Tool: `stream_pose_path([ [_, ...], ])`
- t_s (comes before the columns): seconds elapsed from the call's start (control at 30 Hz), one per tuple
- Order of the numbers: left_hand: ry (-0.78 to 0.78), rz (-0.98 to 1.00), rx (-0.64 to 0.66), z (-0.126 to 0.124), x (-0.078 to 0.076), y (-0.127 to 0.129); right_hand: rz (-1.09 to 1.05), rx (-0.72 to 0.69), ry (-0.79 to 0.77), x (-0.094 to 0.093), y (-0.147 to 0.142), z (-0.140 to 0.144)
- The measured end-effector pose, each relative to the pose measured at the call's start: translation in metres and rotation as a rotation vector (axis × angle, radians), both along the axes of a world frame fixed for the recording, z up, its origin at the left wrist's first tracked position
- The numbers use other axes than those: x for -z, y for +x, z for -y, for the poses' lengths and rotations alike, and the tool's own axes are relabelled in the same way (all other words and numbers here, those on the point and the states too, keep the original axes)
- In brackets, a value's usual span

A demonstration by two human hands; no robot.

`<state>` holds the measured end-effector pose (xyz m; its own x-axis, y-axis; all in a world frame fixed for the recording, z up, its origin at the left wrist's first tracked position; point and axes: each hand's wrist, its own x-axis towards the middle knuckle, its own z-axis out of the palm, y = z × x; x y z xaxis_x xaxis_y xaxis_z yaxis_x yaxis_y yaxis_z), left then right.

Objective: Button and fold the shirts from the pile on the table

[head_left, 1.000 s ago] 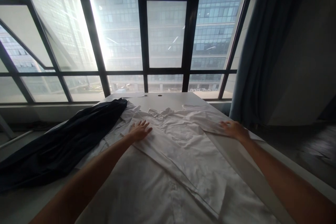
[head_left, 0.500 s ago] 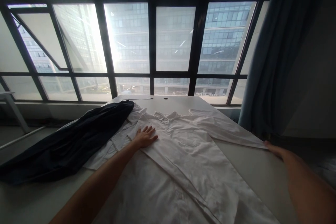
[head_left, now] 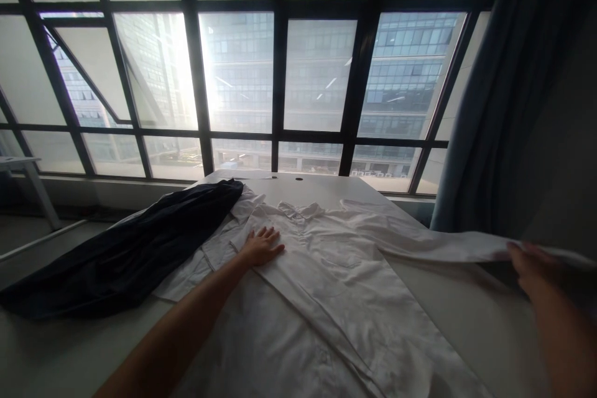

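Note:
A white shirt (head_left: 336, 280) lies spread on a pale table, its collar pointing toward the window. One sleeve is folded diagonally across the front of the shirt. My left hand (head_left: 262, 247) rests flat near the shoulder on the left, fingers spread. Out at the right, my right hand (head_left: 532, 261) is closed on the other sleeve (head_left: 457, 245), which is lifted off the tabletop and stretched sideways past the table's edge. That hand is slightly blurred, and the sleeve's end trails beyond it.
Dark navy clothing (head_left: 140, 242) lies to the left, over some more white cloth. The white table (head_left: 326, 183) reaches toward a large framed window (head_left: 240, 74). A blue-grey curtain (head_left: 480, 137) hangs at the right. Another table (head_left: 37, 180) stands at far left.
My right hand has moved farther right, raising the sleeve off the table and drawing it outward. My left hand stays on the shirt. The view has shifted slightly.

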<state>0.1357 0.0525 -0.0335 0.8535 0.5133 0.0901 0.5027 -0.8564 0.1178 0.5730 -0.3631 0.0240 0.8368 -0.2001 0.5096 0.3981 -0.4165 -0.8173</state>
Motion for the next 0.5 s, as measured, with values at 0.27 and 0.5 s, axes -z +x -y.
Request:
stream_pose_path([
  [0.27,-0.377,0.348,-0.024,-0.013,-0.003,0.001,0.373,-0.802,-0.16,-0.108,-0.134,-0.132],
  [0.5,-1.28,0.476,-0.002,0.004,-0.053,-0.054,0.704,-1.647,-0.586,-0.062,-0.315,-0.186],
])
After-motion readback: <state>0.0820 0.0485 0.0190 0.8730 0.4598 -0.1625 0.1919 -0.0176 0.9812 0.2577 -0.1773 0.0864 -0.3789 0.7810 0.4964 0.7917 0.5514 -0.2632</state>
